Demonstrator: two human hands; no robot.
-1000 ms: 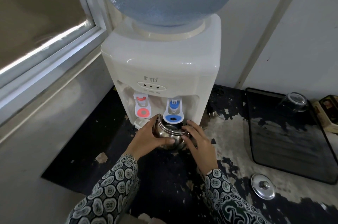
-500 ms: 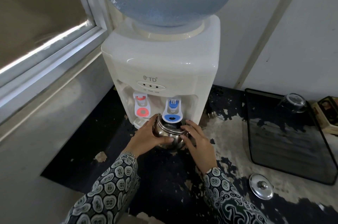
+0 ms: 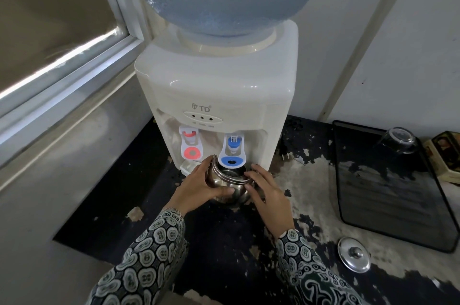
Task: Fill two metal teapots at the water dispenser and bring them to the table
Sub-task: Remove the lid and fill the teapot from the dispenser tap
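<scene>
2 hands: both on 1 metal teapot (image 3: 225, 186) under the dispenser's blue tap (image 3: 232, 154).
Left hand (image 3: 199, 186): fingers (image 3: 202, 167) curled round the pot's left side, thumb pressed flat across its front.
Right hand (image 3: 267, 191): fingers (image 3: 256, 172) slightly spread, tips resting on the pot's rim and right shoulder.
Teapot: lidless, mouth open directly below the blue tap, between the 2 palms, on the worn black counter (image 3: 224, 242).
Red tap (image 3: 190, 146): just beyond the left fingertips.
Water dispenser (image 3: 214, 85): white, blue bottle on top.
Lid (image 3: 354, 258): on the counter, well right of the right wrist.
Tray (image 3: 398, 205): black, farther right, an upturned glass (image 3: 397, 140) at its far edge.
</scene>
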